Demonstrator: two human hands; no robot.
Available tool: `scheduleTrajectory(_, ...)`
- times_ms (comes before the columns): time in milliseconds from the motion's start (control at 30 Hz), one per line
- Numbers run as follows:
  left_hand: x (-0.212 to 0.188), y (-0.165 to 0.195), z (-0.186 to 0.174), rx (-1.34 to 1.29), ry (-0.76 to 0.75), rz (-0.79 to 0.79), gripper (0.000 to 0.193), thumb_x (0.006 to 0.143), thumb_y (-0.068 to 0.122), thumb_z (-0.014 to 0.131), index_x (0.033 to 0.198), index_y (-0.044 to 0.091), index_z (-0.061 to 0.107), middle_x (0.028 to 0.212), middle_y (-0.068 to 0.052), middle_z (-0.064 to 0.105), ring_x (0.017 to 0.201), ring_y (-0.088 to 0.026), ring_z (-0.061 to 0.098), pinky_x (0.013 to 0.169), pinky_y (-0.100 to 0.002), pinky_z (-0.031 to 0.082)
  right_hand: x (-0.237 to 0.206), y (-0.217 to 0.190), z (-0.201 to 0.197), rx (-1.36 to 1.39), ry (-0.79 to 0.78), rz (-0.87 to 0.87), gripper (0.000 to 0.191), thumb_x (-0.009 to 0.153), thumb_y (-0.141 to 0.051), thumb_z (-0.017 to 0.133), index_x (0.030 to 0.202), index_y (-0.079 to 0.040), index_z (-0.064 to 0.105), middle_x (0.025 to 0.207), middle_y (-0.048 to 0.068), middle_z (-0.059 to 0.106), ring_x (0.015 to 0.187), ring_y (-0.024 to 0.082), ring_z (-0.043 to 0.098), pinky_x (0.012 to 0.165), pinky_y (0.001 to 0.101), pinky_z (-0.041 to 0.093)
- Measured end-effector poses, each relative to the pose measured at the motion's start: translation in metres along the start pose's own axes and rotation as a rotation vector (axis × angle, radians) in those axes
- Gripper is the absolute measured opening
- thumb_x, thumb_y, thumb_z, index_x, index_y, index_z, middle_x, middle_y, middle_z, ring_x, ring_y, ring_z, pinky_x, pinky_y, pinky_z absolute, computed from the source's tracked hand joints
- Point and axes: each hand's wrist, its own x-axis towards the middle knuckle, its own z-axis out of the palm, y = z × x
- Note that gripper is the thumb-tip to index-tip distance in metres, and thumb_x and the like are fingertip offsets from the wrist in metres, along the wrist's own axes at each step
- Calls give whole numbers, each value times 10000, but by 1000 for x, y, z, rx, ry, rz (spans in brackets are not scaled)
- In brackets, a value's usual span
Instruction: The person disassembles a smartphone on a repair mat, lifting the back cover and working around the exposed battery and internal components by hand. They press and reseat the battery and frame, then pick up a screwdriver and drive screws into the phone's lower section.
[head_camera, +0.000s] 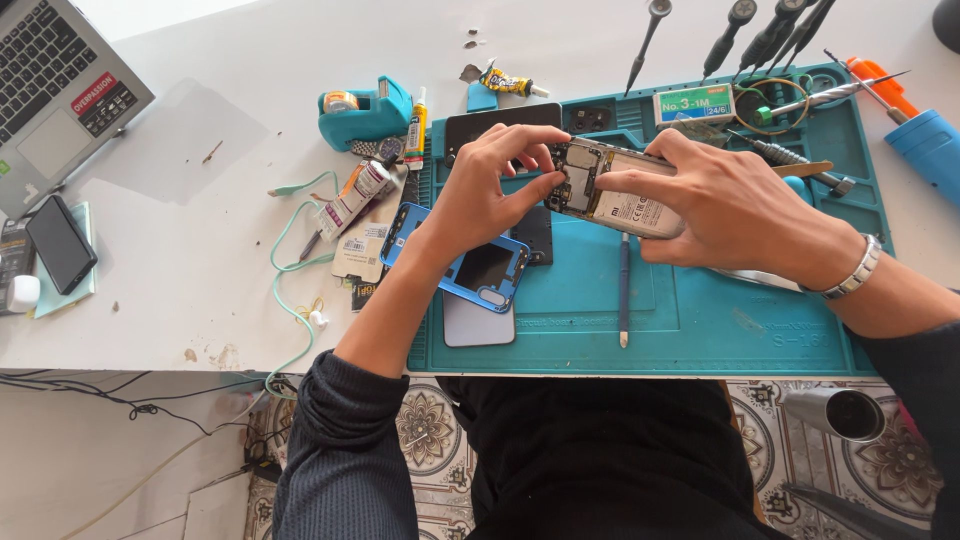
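head view, looking down at a white surface (200, 250) partly covered by a teal work mat (700, 310). both hands hold an opened phone (610, 190) above the middle of the mat, its back cover off so that the circuit board and a pale battery face up. the right hand (735, 210) is closed around the phone's right half, fingers curled over its upper edge and thumb along the lower edge; a metal bracelet (855, 270) sits on that wrist. the left hand (490, 185) meets the phone's left end, thumb and fingertips pinched on the circuit-board area; whether they grip a small part there cannot be told.

below the left wrist a blue phone frame (460, 262) lies tilted on the mat's left edge, overlapping a pale rectangular panel (478, 325). a thin blue-handled tool (623, 290) lies upright on the mat just under the phone. at the mat's far edge are a box of staples (693, 103), several screwdrivers (770, 35) and an orange-and-blue tool (915, 125).

left of the mat stand a teal tape dispenser (365, 112), glue tubes (360, 190) and a pale green cable (285, 270). a laptop (55, 85) fills the far left corner, with a dark phone (60, 243) lying near it. patterned floor tiles (430, 430) show beneath the surface.
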Motion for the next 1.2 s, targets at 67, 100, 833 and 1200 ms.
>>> scheduleTrajectory(67, 0, 0, 1, 4, 8, 1, 358, 949, 195, 785, 1289, 163, 675, 955, 17, 724, 929, -141, 633, 763, -315, 503, -1, 0, -1, 6, -17, 13, 755, 642, -350, 823, 1368, -341, 617, 1134, 131, 594, 891, 315, 678, 693, 422, 564)
scheduleTrajectory(100, 0, 0, 1, 6, 11, 2, 358, 949, 197, 786, 1288, 162, 676, 962, 16, 727, 929, -143, 630, 765, -314, 504, 0, 0, -1, 6, -16, 11, 750, 642, -353, 823, 1364, -340, 620, 1138, 134, 595, 890, 316, 678, 691, 421, 564)
scheduleTrajectory(833, 0, -10, 9, -183, -63, -144, 419, 937, 204, 794, 1339, 191, 677, 1071, -70, 803, 994, -134, 780, 787, -280, 601, 0, 3, 1, 24, -44, 15, 728, 685, -425, 847, 1384, -355, 653, 1198, 150, 600, 825, 300, 700, 640, 393, 586)
scheduleTrajectory(1200, -1, -17, 13, -196, -60, -172, 461, 925, 196, 796, 1369, 189, 670, 1059, -82, 809, 883, -96, 752, 748, -255, 602, 1, 3, 2, 54, -57, 16, 741, 660, -417, 852, 1372, -334, 664, 1218, 164, 606, 834, 323, 714, 671, 400, 604)
